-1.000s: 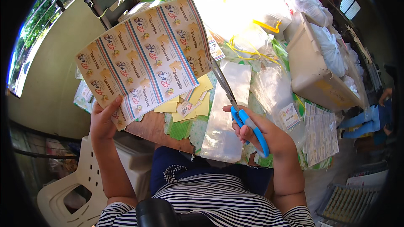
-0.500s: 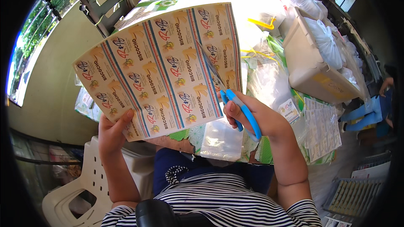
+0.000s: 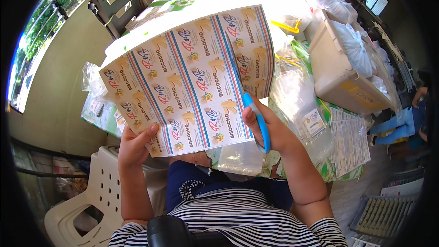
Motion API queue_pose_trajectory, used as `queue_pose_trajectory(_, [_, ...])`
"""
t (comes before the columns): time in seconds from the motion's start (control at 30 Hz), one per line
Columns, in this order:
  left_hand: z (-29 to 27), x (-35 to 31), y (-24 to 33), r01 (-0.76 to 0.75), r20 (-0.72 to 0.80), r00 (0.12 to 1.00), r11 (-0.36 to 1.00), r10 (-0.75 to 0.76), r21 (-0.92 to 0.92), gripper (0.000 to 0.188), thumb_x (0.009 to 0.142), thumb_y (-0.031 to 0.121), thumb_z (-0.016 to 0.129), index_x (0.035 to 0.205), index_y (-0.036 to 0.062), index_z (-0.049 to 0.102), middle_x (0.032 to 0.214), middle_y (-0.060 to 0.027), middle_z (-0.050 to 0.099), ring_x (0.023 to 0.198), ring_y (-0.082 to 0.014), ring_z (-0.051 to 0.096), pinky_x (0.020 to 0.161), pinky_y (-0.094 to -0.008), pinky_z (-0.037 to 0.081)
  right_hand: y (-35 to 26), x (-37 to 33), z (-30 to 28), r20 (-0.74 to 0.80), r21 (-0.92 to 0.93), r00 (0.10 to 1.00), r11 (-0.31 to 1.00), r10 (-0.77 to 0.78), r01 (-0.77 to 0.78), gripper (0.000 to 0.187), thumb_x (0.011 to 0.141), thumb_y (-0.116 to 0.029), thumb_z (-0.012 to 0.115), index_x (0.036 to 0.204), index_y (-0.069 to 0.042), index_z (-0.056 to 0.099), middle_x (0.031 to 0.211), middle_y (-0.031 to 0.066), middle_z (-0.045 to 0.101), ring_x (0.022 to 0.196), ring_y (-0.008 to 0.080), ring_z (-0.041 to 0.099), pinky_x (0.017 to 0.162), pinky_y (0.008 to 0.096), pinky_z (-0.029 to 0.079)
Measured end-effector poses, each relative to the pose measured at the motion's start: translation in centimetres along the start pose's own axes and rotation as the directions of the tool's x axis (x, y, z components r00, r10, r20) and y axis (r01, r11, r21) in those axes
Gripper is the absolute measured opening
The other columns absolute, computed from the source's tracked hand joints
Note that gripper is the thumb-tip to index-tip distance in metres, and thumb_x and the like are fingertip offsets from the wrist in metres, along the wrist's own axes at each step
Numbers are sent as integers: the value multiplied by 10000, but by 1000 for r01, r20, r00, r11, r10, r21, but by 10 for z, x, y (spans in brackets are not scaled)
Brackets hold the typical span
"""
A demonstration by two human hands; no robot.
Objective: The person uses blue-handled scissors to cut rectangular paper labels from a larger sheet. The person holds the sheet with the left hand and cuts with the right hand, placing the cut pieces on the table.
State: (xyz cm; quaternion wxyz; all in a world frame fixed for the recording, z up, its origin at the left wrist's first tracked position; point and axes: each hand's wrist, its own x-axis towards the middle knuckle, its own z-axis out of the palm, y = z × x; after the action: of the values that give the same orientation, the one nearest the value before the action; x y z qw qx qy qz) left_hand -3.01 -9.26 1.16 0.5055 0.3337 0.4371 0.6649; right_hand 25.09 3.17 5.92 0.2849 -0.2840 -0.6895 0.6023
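Over the near edge of the table [image 3: 185, 1], the left hand [image 3: 136, 147] pinches a printed label sheet [image 3: 185, 87] between thumb and fingers. The right hand [image 3: 273, 126] — fingers curled around blue-handled scissors [image 3: 262, 130] — is over that edge too; a tan crate [image 3: 334, 73] stands at the table's right.

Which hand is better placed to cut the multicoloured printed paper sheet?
Right hand, probably: it holds blue-handled scissors at the right of the sheet; the left hand grips its lower left edge.
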Motion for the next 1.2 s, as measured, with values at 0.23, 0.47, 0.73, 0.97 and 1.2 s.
queue_pose_trajectory(0.23, [1,0,-6,34,17,999,999,-34,-39,384,865,-22,618,1229,-67,503,1169,-180,616,1022,-232,634,880,-348,530,11,2,6,-63,16,998,1000,20,-19,514,953,-433,532,1254,-19,480,879,35,556,732,86,480,658,235,433])
queue_pose_trajectory(0.47, [-3,0,-7,10,-11,1000,1000,-10,18,373,870,-26,606,1227,-69,504,1166,-180,619,1016,-228,636,875,-344,532,14,5,6,-64,60,996,997,61,-57,538,897,-456,614,1189,-15,513,827,16,554,693,68,465,613,214,419])
queue_pose_trajectory(0.73, [-11,2,-7,6,5,1000,999,-6,38,365,863,-26,622,1210,-68,519,1149,-174,630,1005,-215,638,867,-333,531,18,4,7,-49,119,996,990,77,-71,557,896,-456,616,1192,1,497,859,29,571,721,73,484,649,212,436])
queue_pose_trajectory(0.97, [-5,3,-12,75,62,995,992,-82,105,388,846,-6,658,1207,-64,528,1137,-162,639,996,-200,637,853,-321,526,15,-5,-2,-127,-24,981,989,144,-149,637,923,-525,511,1307,-23,427,996,76,567,884,119,504,797,261,442])
queue_pose_trajectory(1.2, [3,9,-14,94,77,992,991,-102,92,365,853,6,656,1189,-79,540,1105,-154,651,972,-190,642,828,-312,530,15,-4,0,-164,14,986,1000,20,-18,609,924,-509,529,1270,-13,459,969,88,621,855,113,548,777,261,462])
